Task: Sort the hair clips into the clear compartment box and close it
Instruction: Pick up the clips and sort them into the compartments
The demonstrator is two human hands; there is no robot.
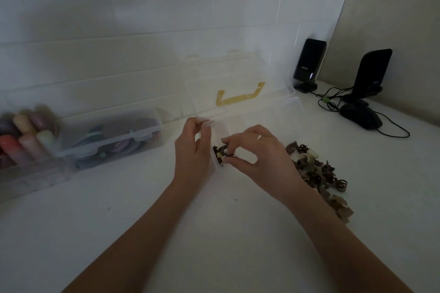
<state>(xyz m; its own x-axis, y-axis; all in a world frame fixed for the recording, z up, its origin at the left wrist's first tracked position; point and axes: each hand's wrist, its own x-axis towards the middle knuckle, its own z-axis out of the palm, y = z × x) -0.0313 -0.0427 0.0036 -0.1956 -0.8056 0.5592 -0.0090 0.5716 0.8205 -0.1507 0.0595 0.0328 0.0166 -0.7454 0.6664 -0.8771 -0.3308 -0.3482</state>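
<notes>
The clear compartment box (281, 112) stands open on the white table, its lid with a yellow handle (239, 97) leaning back against the wall. My left hand (191, 152) grips the box's front left corner by the rim. My right hand (256, 152) pinches a small dark hair clip (227, 153) over the front left compartment, where a few brown and cream clips (219, 156) lie. A heap of small brown and cream hair clips (319, 171) spreads on the table to the right of my right hand.
A shut clear box with round coloured items (112, 138) stands at the left, with coloured rolls in a clear tray (21, 140) beyond it. Two black speakers (308, 64) (372, 74), a black mouse (360, 116) and cables sit at the back right.
</notes>
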